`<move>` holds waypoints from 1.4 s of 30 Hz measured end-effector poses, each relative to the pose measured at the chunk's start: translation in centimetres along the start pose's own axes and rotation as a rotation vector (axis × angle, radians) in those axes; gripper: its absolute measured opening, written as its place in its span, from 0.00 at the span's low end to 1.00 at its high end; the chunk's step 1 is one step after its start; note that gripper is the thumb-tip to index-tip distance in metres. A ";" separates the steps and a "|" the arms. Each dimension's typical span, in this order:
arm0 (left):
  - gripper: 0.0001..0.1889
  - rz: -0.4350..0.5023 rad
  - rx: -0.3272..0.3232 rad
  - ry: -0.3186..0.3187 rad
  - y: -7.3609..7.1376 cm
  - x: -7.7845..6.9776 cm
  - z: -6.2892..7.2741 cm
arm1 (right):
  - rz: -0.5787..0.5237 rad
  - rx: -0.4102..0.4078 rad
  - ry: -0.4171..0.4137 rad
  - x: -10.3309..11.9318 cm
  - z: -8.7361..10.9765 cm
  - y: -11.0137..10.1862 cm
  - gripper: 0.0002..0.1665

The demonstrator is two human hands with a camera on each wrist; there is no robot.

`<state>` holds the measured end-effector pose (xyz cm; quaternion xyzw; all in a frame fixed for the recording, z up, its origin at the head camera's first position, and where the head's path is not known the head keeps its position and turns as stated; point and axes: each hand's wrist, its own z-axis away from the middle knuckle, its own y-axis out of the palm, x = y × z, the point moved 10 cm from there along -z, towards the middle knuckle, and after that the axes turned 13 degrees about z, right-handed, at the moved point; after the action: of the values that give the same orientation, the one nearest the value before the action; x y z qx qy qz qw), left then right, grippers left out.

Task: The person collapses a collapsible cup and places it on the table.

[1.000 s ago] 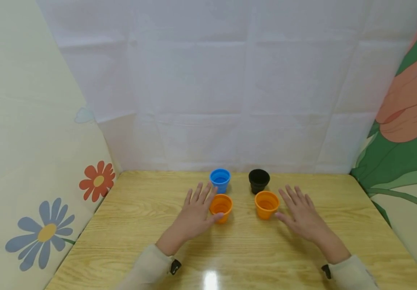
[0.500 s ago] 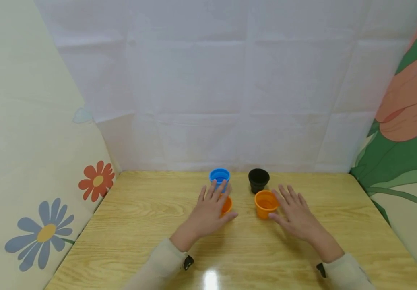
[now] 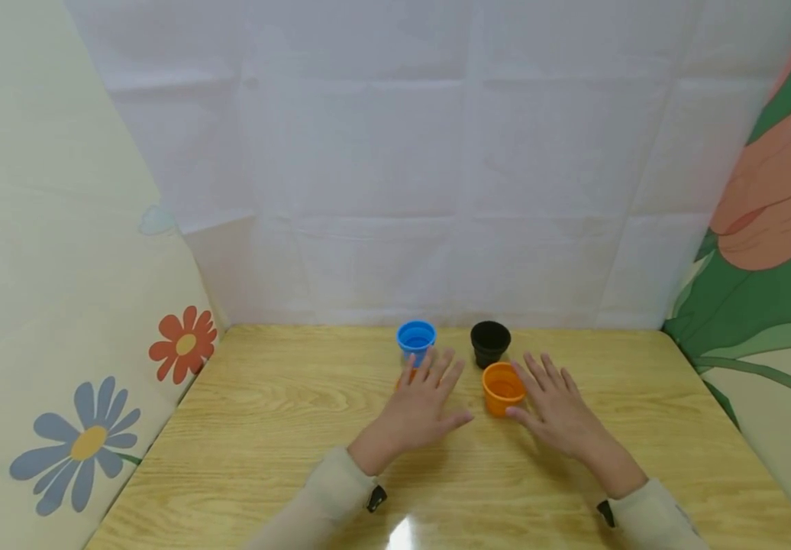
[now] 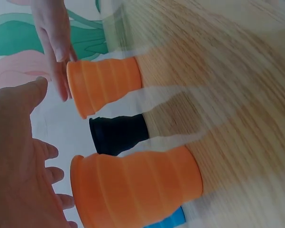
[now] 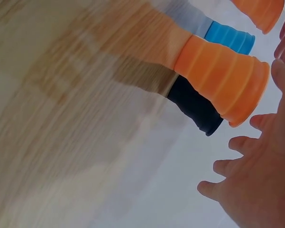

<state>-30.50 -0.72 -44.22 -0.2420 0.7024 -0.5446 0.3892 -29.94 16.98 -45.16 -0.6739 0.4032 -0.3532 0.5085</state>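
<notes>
My left hand (image 3: 418, 412), fingers spread and straight, hovers palm down over the left orange cup (image 4: 137, 183), hiding most of it in the head view. Just behind that cup stands a blue cup (image 3: 416, 338). The right hand (image 3: 560, 420) is spread too, its thumb and index finger close to the right side of the other orange cup (image 3: 503, 391). Behind this one is a black cup (image 3: 490, 342). All the cups stand upright with ribbed walls, and neither hand holds anything.
The cups stand on a wood-grain table (image 3: 265, 428). A white cloth (image 3: 368, 168) hangs at its back edge. Flower-printed cloths line the left (image 3: 79, 305) and right (image 3: 766, 305) sides.
My left hand has moved right, from beside the left orange cup to over it. The right hand has shifted slightly left toward the right orange cup. The cups have stayed in place.
</notes>
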 end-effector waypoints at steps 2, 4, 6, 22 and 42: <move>0.43 0.001 0.007 0.006 0.3 -0.3 -0.3 | 0.002 0.000 0.001 0.0 0.0 0.0 0.45; 0.43 -0.006 0.016 0.012 0.5 -0.7 -0.5 | 0.008 0.000 -0.002 0.0 0.0 0.1 0.46; 0.43 -0.013 0.022 0.020 0.7 -1.0 -0.7 | 0.014 0.001 -0.006 0.1 0.1 0.1 0.46; 0.43 -0.082 0.058 0.063 2.0 -3.6 -3.2 | 0.037 0.006 -0.025 0.1 -0.1 0.5 0.45; 0.32 -0.209 0.086 0.051 3.6 -4.6 -5.0 | 0.209 -0.171 -0.134 0.4 -0.5 -0.4 0.31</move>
<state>-31.60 6.70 -45.87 -0.2829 0.6589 -0.6178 0.3226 -30.10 16.49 -44.59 -0.6913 0.4649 -0.2170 0.5088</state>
